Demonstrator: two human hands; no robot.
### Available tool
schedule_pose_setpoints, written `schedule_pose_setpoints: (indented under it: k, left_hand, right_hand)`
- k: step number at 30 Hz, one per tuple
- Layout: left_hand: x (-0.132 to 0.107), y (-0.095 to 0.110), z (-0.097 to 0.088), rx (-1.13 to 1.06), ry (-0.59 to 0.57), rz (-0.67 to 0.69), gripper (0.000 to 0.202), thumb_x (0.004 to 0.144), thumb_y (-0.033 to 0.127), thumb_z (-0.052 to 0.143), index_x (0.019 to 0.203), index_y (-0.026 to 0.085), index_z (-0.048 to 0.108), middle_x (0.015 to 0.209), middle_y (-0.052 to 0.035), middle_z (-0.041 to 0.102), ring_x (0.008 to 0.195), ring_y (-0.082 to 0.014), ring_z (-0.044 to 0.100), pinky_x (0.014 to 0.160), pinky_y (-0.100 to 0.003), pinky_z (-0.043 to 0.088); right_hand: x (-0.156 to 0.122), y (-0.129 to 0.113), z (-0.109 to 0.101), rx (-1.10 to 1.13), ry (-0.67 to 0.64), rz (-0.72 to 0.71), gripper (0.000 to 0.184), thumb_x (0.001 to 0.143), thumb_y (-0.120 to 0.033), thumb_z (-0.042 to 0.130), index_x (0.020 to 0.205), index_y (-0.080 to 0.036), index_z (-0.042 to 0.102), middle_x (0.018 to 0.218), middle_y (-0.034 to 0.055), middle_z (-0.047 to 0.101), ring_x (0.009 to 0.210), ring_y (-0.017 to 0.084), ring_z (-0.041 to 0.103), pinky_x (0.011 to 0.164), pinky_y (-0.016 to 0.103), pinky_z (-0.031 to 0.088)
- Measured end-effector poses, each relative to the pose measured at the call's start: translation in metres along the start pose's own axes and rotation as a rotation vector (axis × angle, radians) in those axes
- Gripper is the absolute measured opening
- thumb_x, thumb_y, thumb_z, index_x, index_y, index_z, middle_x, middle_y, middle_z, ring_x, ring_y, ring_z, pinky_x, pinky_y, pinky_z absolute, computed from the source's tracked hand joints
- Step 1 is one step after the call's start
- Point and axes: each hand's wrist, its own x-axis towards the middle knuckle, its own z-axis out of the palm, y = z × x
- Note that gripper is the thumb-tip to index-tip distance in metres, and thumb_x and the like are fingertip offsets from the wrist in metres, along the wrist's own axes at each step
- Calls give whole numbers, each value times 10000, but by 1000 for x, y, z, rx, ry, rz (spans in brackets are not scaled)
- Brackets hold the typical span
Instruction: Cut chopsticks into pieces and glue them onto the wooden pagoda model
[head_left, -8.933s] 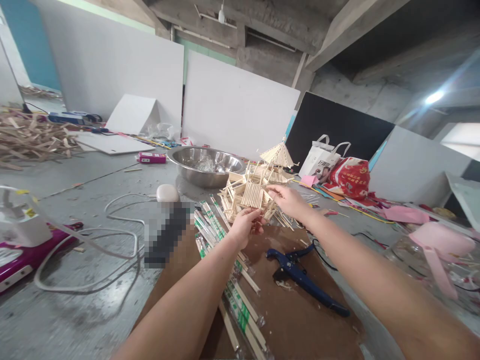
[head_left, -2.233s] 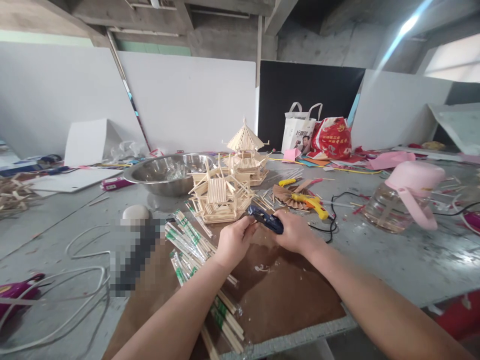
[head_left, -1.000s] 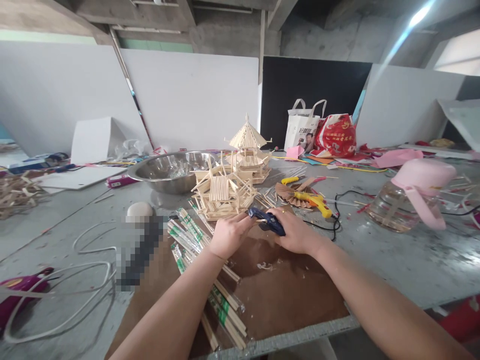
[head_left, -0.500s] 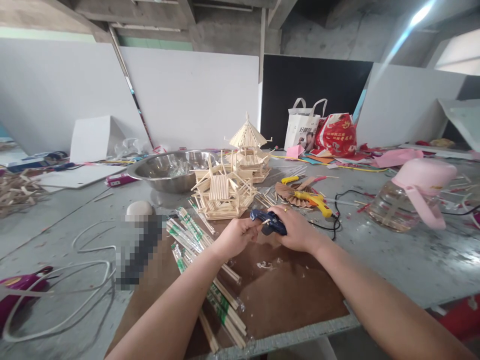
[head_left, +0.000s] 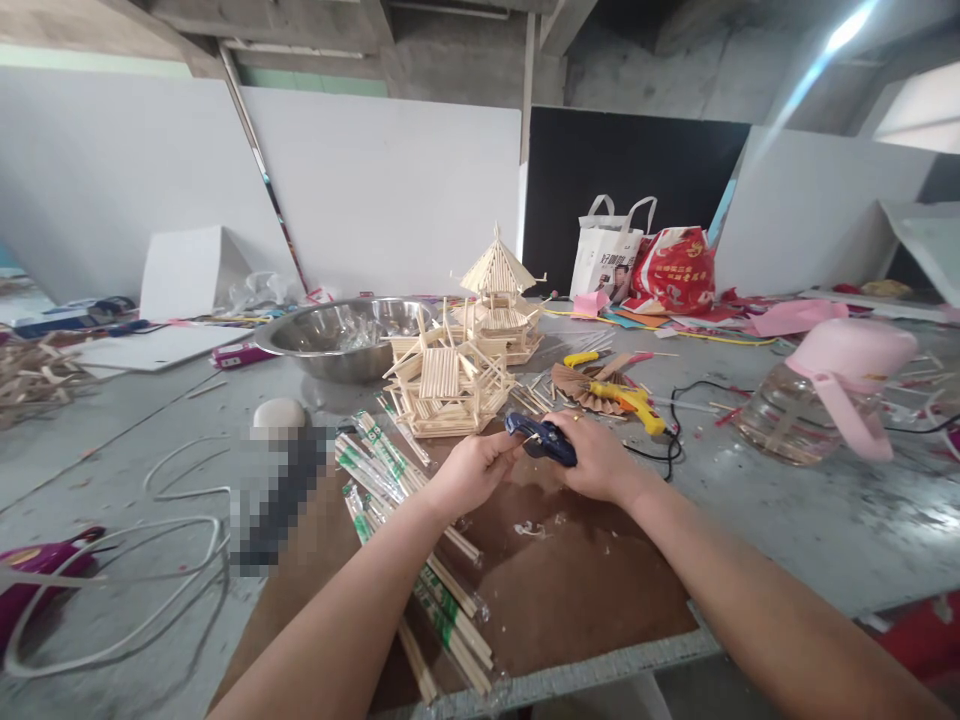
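Observation:
My right hand (head_left: pixel 600 457) is wrapped round a dark blue hand cutter (head_left: pixel 553 445) above a brown board (head_left: pixel 585 570). Close against the cutter's front end, my left hand (head_left: pixel 474 472) pinches a thin wooden stick (head_left: pixel 530 439), of which only a short tip shows. Whether the blades touch the stick I cannot tell. Just beyond my left hand stands a small stick-built model (head_left: pixel 442 385) with an unfinished-looking top. Packs of wooden chopsticks (head_left: pixel 450 595) in clear, green-printed wrappers lie beside and under my left forearm.
A stick pavilion (head_left: pixel 497 275) with a pointed roof stands behind the model, near a steel basin (head_left: pixel 315 345). At the right are a yellow glue gun (head_left: pixel 634 403) with a black cord and a pink-lidded jug (head_left: pixel 802 400). White cable (head_left: pixel 124 665) loops at the left.
The cutter has shifted slightly up and right, and its lower part now sits nearer its body. My left hand keeps its pinch. The view has moved a little.

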Motion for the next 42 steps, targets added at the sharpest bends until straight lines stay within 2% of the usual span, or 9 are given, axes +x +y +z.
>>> schedule_pose_setpoints:
  k: [4, 9, 11, 15, 19, 24, 29, 36, 42]
  left_hand:
    - [0, 1, -1, 83, 36, -21, 293, 830, 295, 319, 767, 159, 571, 512, 28, 471, 469, -76, 427, 487, -172, 338]
    - [0, -3, -2, 181, 164, -80, 303, 839, 316, 315, 707, 175, 548, 549, 10, 512, 517, -96, 479, 524, -183, 357]
    - [0, -8, -2, 240, 191, -133, 290, 840, 313, 315, 737, 187, 555, 570, 2, 546, 530, -107, 505, 532, -190, 364]
    - [1, -20, -3, 432, 165, -331, 259, 825, 294, 339, 793, 212, 582, 679, -34, 621, 613, -156, 565, 533, -220, 366]
    - [3, -24, -6, 495, 68, -463, 277, 823, 324, 334, 822, 212, 587, 739, -51, 636, 674, -184, 582, 550, -241, 369]
    - [4, -20, -5, 440, 7, -416, 287, 834, 313, 292, 808, 209, 559, 729, -35, 625, 702, -175, 570, 590, -244, 375]
    - [3, -19, -3, 398, 47, -332, 283, 834, 320, 288, 764, 197, 532, 694, -29, 599, 672, -167, 554, 589, -240, 367]
    - [2, -13, -2, 304, 171, -236, 289, 839, 345, 283, 734, 192, 505, 600, 2, 525, 564, -128, 497, 546, -215, 348]
    - [1, -6, 3, 172, 186, -122, 296, 845, 338, 278, 720, 184, 498, 551, 25, 461, 520, -101, 448, 522, -195, 345]
  right_hand:
    - [-1, 3, -2, -4, 45, -39, 413, 635, -199, 512, 1040, -154, 444, 994, 112, 554, 937, 232, 503, 799, 347, 392]
    - [-2, 7, -12, -166, 445, 42, 556, 681, -193, 482, 1204, -140, 300, 1143, 159, 440, 1100, 270, 368, 936, 434, 263]
    - [-1, 10, -13, -283, 375, 45, 574, 653, -139, 484, 1206, -130, 329, 1123, 164, 445, 1085, 290, 370, 965, 496, 161]
    - [3, 16, -12, -451, 18, 10, 555, 586, -39, 469, 1125, -172, 459, 1013, 129, 509, 972, 277, 440, 939, 546, 115]
    - [3, 18, -12, -565, 83, 164, 576, 637, -81, 480, 1198, -179, 399, 1091, 131, 476, 1014, 278, 406, 930, 531, 113]
    - [-1, 19, -8, -677, -210, 195, 515, 668, -50, 434, 1161, -196, 455, 1062, 144, 519, 1008, 273, 421, 896, 532, 114]
    - [2, 20, -8, -683, -90, 239, 603, 671, -71, 445, 1245, -232, 361, 1102, 137, 495, 1013, 270, 413, 897, 534, 107]
    - [2, 17, -1, -611, -82, 178, 630, 625, -93, 497, 1224, -253, 385, 1080, 120, 506, 984, 265, 428, 900, 540, 116]
    - [2, 13, 2, -333, 94, 91, 554, 601, -197, 535, 1143, -145, 432, 1024, 134, 538, 966, 270, 460, 901, 456, 229]
